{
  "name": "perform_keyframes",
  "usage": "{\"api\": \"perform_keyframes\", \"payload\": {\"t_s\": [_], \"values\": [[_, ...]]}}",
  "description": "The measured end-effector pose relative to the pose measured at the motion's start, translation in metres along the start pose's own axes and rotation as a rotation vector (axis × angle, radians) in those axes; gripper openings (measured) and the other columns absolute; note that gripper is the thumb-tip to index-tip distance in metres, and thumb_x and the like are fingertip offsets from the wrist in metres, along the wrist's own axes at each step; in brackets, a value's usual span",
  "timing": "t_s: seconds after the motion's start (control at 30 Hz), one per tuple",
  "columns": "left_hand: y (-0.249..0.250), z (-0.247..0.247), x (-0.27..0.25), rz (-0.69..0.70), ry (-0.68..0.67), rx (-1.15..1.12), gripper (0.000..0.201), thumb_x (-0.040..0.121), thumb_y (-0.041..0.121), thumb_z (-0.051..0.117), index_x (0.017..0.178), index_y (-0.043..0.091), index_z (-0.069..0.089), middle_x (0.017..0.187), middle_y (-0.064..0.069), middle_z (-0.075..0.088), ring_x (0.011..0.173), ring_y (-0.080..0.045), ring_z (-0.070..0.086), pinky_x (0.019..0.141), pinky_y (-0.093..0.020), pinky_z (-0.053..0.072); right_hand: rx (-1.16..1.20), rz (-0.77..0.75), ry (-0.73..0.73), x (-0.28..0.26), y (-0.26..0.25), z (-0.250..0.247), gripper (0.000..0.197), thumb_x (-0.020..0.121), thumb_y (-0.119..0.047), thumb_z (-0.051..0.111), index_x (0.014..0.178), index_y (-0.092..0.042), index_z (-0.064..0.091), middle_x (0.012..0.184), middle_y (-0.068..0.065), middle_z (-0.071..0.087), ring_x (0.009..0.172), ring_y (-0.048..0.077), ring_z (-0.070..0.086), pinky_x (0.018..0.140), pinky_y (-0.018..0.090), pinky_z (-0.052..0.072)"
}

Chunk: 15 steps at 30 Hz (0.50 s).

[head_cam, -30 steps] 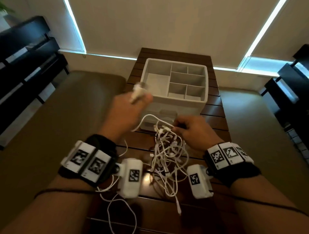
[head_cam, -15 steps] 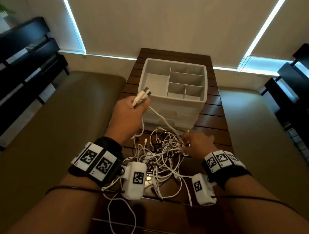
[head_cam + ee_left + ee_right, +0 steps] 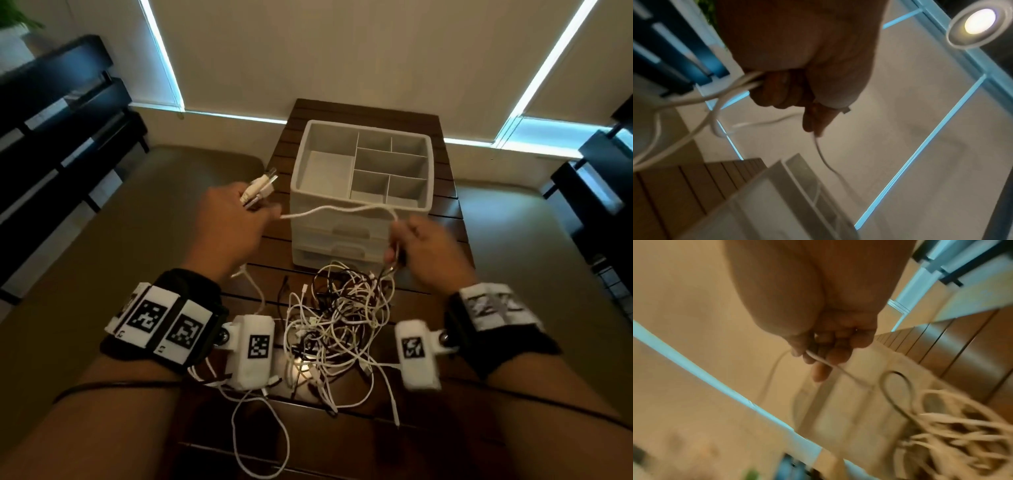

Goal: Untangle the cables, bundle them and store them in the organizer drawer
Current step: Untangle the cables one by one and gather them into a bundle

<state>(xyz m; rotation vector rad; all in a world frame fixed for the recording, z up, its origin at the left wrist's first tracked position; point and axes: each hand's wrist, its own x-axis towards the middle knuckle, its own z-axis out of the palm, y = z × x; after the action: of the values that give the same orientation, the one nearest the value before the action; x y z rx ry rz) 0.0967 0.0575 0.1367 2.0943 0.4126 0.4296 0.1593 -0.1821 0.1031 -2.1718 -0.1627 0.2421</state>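
A tangle of white and black cables (image 3: 339,318) lies on the dark slatted table (image 3: 445,219), in front of a grey organizer (image 3: 359,164) with open top compartments and closed drawers (image 3: 342,236). My left hand (image 3: 253,209) grips folded loops of a white cable (image 3: 715,100), its USB plug (image 3: 263,185) sticking out past the fingers. That white cable (image 3: 342,207) runs taut across the organizer front to my right hand (image 3: 399,240), which pinches it (image 3: 818,358) just above the tangle. Both hands hover over the table.
Olive cushions (image 3: 102,274) flank the table on both sides. Dark slatted furniture (image 3: 51,120) stands at far left and far right. A loose white cable loop (image 3: 260,438) lies near the table's front edge. Blinds cover the windows behind.
My hands have moved apart, the left one leftward and the right one up and to the right, drawing a length of white cable out of the tangle and stretching it across the organizer front.
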Motion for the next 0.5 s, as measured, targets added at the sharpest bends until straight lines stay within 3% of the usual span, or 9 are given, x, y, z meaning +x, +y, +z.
{"api": "perform_keyframes", "payload": {"t_s": [0.03, 0.1, 0.2, 0.27, 0.33, 0.4, 0.47, 0.5], "values": [[-0.007, 0.000, 0.000, -0.024, 0.024, 0.107, 0.008, 0.084, 0.017, 0.070, 0.091, 0.015, 0.070, 0.076, -0.002, 0.064, 0.068, -0.016, 0.060, 0.061, -0.028, 0.047, 0.032, -0.070, 0.048, 0.000, -0.011, -0.012, 0.026, 0.099, -0.030, 0.045, 0.081, -0.017, 0.057, 0.070, 0.002, 0.062, 0.060, 0.012, 0.059, 0.062, 0.031, 0.051], [-0.014, 0.004, -0.002, -0.032, 0.086, 0.116, 0.011, 0.083, 0.019, 0.069, 0.092, 0.013, 0.071, 0.078, -0.005, 0.066, 0.071, -0.020, 0.062, 0.067, -0.032, 0.051, -0.081, -0.188, 0.015, -0.001, -0.028, -0.025, 0.022, 0.098, -0.031, 0.049, 0.081, -0.020, 0.060, 0.064, -0.002, 0.058, 0.052, 0.007, 0.050, 0.054, 0.021, 0.044], [-0.003, 0.017, -0.011, -0.052, 0.098, -0.137, 0.023, 0.089, 0.032, 0.066, 0.086, 0.010, 0.071, 0.069, -0.004, 0.063, 0.059, -0.011, 0.054, 0.058, -0.029, 0.045, -0.315, -0.146, -0.234, -0.004, -0.026, -0.015, 0.017, 0.096, -0.031, 0.052, 0.087, -0.021, 0.062, 0.072, -0.003, 0.058, 0.064, 0.012, 0.054, 0.060, 0.028, 0.043], [0.009, 0.021, -0.017, -0.082, 0.030, -0.292, 0.024, 0.089, 0.036, 0.067, 0.081, 0.014, 0.070, 0.058, 0.008, 0.058, 0.050, -0.004, 0.046, 0.050, -0.025, 0.040, -0.379, -0.133, -0.341, -0.011, -0.019, -0.002, 0.014, 0.096, -0.031, 0.054, 0.090, -0.022, 0.063, 0.078, -0.003, 0.061, 0.071, 0.013, 0.058, 0.064, 0.030, 0.048], [0.019, 0.021, -0.020, -0.065, -0.092, -0.390, 0.010, 0.086, 0.030, 0.071, 0.080, 0.022, 0.068, 0.052, 0.018, 0.059, 0.043, 0.004, 0.046, 0.044, -0.013, 0.037, -0.277, -0.161, -0.399, -0.020, -0.017, 0.007, 0.012, 0.094, -0.027, 0.057, 0.087, -0.027, 0.066, 0.074, -0.003, 0.063, 0.067, 0.010, 0.058, 0.064, 0.028, 0.047], [0.021, 0.020, -0.020, -0.019, -0.170, -0.348, 0.006, 0.084, 0.023, 0.074, 0.082, 0.024, 0.068, 0.053, 0.020, 0.060, 0.043, 0.008, 0.049, 0.044, -0.006, 0.036, -0.100, -0.167, -0.483, -0.029, -0.018, 0.013, 0.018, 0.092, -0.024, 0.061, 0.078, -0.031, 0.068, 0.066, -0.004, 0.065, 0.059, 0.005, 0.057, 0.060, 0.023, 0.045], [0.016, 0.017, -0.014, -0.038, -0.123, -0.269, 0.006, 0.085, 0.024, 0.072, 0.082, 0.020, 0.070, 0.059, 0.014, 0.059, 0.050, 0.004, 0.048, 0.050, -0.009, 0.037, -0.071, -0.165, -0.580, -0.040, -0.018, 0.022, 0.017, 0.092, -0.025, 0.062, 0.078, -0.027, 0.070, 0.066, -0.005, 0.066, 0.055, 0.001, 0.057, 0.056, 0.019, 0.045], [0.011, 0.014, -0.010, -0.077, -0.096, -0.238, 0.009, 0.086, 0.026, 0.070, 0.082, 0.018, 0.069, 0.061, 0.008, 0.056, 0.053, -0.003, 0.047, 0.052, -0.015, 0.037, -0.124, -0.138, -0.634, -0.046, -0.015, 0.030, 0.015, 0.093, -0.028, 0.060, 0.084, -0.024, 0.072, 0.072, -0.004, 0.069, 0.059, 0.001, 0.059, 0.056, 0.019, 0.046]]}}
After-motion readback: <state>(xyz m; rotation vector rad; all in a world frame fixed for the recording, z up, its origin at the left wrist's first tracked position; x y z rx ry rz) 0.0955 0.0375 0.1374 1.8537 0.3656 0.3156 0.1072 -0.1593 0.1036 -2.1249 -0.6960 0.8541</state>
